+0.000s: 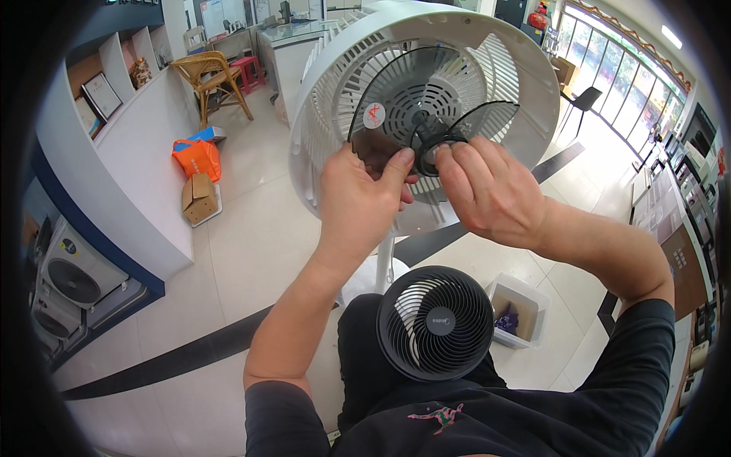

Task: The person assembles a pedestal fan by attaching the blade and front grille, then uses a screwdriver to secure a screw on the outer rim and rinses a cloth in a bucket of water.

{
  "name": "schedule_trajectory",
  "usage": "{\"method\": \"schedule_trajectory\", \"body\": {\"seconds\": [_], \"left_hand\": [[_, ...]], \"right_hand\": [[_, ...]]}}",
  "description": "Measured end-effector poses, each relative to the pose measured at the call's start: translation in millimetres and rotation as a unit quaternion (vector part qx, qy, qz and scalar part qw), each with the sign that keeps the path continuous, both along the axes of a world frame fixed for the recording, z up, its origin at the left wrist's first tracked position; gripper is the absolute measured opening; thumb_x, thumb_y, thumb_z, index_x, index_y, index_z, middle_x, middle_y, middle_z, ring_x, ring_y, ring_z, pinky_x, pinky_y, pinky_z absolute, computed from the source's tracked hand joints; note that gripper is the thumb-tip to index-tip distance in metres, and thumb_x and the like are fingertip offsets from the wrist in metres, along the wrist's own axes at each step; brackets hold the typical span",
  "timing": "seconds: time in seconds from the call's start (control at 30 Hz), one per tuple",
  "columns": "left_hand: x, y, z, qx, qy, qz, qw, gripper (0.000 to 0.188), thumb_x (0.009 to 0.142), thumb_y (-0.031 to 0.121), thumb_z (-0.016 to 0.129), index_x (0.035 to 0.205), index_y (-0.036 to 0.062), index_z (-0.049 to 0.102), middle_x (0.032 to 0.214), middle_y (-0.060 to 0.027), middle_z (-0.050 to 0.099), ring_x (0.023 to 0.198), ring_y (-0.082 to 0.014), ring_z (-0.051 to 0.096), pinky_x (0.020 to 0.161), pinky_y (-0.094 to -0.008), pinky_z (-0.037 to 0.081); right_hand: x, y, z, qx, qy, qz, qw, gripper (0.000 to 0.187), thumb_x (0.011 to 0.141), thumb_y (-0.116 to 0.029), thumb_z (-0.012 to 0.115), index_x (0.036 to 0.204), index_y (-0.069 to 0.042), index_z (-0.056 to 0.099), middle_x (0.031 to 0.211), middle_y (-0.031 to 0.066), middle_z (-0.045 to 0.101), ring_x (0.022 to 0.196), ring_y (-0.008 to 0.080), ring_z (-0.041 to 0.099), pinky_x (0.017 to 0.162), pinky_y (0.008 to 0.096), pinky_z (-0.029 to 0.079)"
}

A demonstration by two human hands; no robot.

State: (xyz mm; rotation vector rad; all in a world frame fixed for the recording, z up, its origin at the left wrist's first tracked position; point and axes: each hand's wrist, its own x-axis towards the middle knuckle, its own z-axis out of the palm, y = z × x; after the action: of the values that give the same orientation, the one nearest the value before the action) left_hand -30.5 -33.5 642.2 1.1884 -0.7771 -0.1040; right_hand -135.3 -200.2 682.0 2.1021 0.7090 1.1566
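In front of me stands a white pedestal fan [307, 141] with its front uncovered, so the smoky see-through fan blade [407, 80] shows. A round white sticker with a red mark is on the blade. My left hand [362, 194] is closed on the blade's lower edge, thumb in front. Fingers bent, my right hand [495, 186] grips the dark round hub [432, 145] at the blade's centre; whether a separate small part is in those fingers is hidden. A round black fan grille [407, 316] with curved slats rests on my lap, face up.
To the right of my knees, a white plastic bin [537, 320] on the floor holds something purple. An orange bag [196, 160], a cardboard box [199, 196] and a wicker chair [205, 76] are at far left. Boxed goods [681, 259] line the right side.
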Motion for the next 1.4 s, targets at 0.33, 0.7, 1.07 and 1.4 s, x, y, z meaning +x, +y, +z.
{"method": "schedule_trajectory", "body": {"seconds": [0.33,0.7,1.07,1.4], "left_hand": [[-11,-6,-8,-0.04,-0.003,-0.01,0.999,0.007,0.099,0.001,0.065,0.103,-0.0033,0.061,0.082,-0.0099,0.07,0.066,-0.0115,0.065,0.055,-0.0246,0.051],[1,6,10,0.061,-0.013,-0.023,0.998,0.01,0.093,-0.005,0.065,0.102,-0.0048,0.06,0.089,-0.0092,0.069,0.073,-0.0147,0.07,0.058,-0.0279,0.056],[1,9,15,0.08,-0.058,0.005,0.995,0.007,0.096,0.001,0.066,0.101,-0.0014,0.063,0.082,-0.008,0.07,0.063,-0.0103,0.063,0.055,-0.0251,0.05],[-45,50,-51,-0.033,-0.1,0.164,0.981,0.012,0.103,0.004,0.061,0.107,-0.0071,0.061,0.093,-0.0135,0.071,0.073,-0.0149,0.068,0.067,-0.0286,0.057]], "right_hand": [[-6,7,-7,0.053,-0.006,-0.027,0.998,0.03,0.073,-0.007,0.066,0.101,0.004,0.062,0.088,0.0086,0.057,0.078,0.0212,0.058,0.068,0.03,0.051],[1,-5,-1,-0.021,-0.005,-0.004,1.0,0.033,0.072,-0.011,0.066,0.101,0.003,0.061,0.087,0.0079,0.054,0.078,0.021,0.058,0.067,0.0306,0.051],[-1,1,0,-0.044,-0.031,-0.027,0.998,0.033,0.073,-0.012,0.066,0.102,0.004,0.061,0.087,0.0077,0.055,0.077,0.0196,0.057,0.066,0.029,0.049],[-76,-9,-54,0.198,-0.011,0.024,0.98,0.034,0.071,0.0,0.075,0.105,0.004,0.069,0.101,0.015,0.067,0.078,0.0263,0.062,0.064,0.0346,0.049]]}}
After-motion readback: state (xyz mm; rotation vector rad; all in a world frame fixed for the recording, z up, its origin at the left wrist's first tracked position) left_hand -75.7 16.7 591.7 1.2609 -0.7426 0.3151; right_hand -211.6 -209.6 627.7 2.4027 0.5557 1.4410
